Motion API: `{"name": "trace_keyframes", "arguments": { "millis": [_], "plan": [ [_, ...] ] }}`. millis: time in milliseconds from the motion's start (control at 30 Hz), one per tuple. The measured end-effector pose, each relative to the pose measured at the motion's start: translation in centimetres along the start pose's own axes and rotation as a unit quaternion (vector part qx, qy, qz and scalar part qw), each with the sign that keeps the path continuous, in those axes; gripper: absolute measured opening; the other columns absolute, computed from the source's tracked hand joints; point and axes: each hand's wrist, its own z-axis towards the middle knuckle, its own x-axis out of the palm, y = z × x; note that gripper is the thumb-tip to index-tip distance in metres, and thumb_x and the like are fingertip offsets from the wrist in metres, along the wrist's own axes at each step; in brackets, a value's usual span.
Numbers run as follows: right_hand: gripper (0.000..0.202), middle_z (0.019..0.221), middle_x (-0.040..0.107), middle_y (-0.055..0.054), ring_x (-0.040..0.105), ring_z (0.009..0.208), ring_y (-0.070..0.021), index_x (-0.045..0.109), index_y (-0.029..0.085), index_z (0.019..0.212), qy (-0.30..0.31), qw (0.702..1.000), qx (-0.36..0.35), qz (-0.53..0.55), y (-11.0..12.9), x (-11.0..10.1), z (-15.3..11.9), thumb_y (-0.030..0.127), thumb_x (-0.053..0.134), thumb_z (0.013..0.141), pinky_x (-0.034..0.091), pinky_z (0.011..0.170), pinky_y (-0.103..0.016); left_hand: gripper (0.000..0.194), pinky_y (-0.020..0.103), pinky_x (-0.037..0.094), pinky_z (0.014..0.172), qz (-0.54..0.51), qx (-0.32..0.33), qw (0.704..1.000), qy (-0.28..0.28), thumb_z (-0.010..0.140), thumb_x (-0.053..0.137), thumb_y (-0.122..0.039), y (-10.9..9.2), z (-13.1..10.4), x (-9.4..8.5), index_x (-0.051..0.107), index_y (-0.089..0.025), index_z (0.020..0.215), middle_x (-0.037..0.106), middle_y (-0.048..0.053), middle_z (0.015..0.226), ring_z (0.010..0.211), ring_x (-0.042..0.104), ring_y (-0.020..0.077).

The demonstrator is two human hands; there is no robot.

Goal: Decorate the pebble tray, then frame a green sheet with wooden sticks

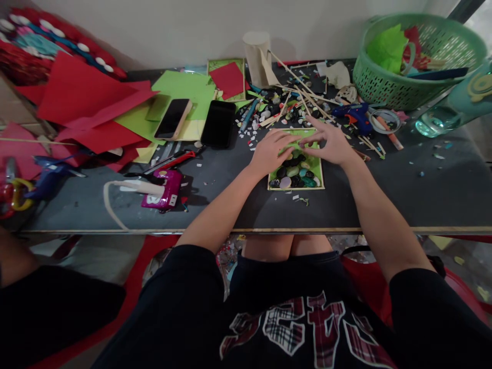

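A small frame with thin wooden edges and a light green backing (321, 171) lies on the table in front of me. Dark, green and pale pebbles (295, 177) cover its nearer part. My left hand (271, 151) reaches over its left side, palm down, fingers stretched toward the middle. From the right comes my right hand (329, 142), its thumb and a finger closing around a small dark pebble (301, 145) above the green backing; the index finger is raised. My fingers hide part of the frame's upper half.
Beyond the frame spreads a heap of loose pebbles (274, 105) with wooden sticks (303, 92). A blue glue gun (355, 117), green basket (384, 84) and bottle (442, 120) stand right. Phones (218, 124), a cutter (172, 161) and a purple power socket (163, 190) lie left.
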Motion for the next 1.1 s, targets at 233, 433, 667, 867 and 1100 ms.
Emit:
{"name": "trace_keyframes", "arguments": {
  "millis": [233, 433, 667, 867, 1100],
  "plan": [
    [0.1, 0.108, 0.08, -0.01, 0.075, 0.102, -0.0312, 0.036, 0.021, 0.162, 0.031, 0.993, 0.004, 0.115, -0.1, 1.4, 0.5, 0.065, 0.073, 0.08, 0.059, 0.096, -0.052, 0.05, 0.045, 0.05, 0.105, -0.046, -0.002, 0.999, -0.013, 0.104, 0.038, -0.062, -0.2, 0.2, -0.1, 0.073, -0.029, 0.119, 0.072, 0.008, 0.12, 0.116, 0.065, 0.0231],
    [0.087, 0.117, 0.078, -0.011, 0.072, 0.112, -0.028, 0.054, 0.024, 0.149, -0.039, 0.992, 0.014, 0.122, -0.2, 2.0, 0.9, 0.08, 0.06, 0.083, 0.059, 0.097, -0.045, 0.053, 0.035, 0.058, 0.087, -0.161, -0.098, 0.98, -0.064, 0.101, 0.045, -0.066, -0.7, 0.3, 0.0, 0.073, -0.023, 0.116, 0.074, 0.01, 0.125, 0.117, 0.068, 0.022],
    [0.056, 0.133, 0.069, -0.008, 0.062, 0.128, -0.0291, 0.074, 0.026, 0.096, -0.115, 0.991, -0.047, 0.048, 0.3, 1.7, 1.1, 0.078, 0.054, 0.088, 0.055, 0.1, -0.047, 0.061, 0.029, 0.058, 0.077, -0.194, -0.181, 0.961, -0.073, 0.099, 0.047, -0.069, 0.3, 0.2, 1.4, 0.074, -0.018, 0.116, 0.077, 0.012, 0.118, 0.101, 0.074, 0.0201],
    [0.042, 0.128, 0.07, -0.007, 0.06, 0.127, -0.0311, 0.074, 0.027, 0.089, -0.108, 0.989, -0.088, -0.053, 0.6, 1.7, 1.0, 0.066, 0.058, 0.093, 0.043, 0.114, -0.057, 0.063, 0.03, 0.058, 0.074, -0.163, -0.168, 0.97, -0.068, 0.097, 0.047, -0.073, 0.5, 0.0, 1.5, 0.076, -0.019, 0.112, 0.079, 0.011, 0.111, 0.094, 0.074, 0.0191],
    [0.039, 0.125, 0.07, -0.008, 0.059, 0.125, -0.0324, 0.075, 0.028, 0.091, -0.117, 0.982, -0.107, -0.105, 0.7, 2.0, 1.0, 0.06, 0.054, 0.096, 0.043, 0.114, -0.06, 0.065, 0.029, 0.057, 0.072, -0.124, -0.164, 0.977, -0.057, 0.096, 0.046, -0.075, 0.4, -0.1, 1.2, 0.077, -0.021, 0.112, 0.079, 0.01, 0.107, 0.092, 0.073, 0.0194]
  ]
}}
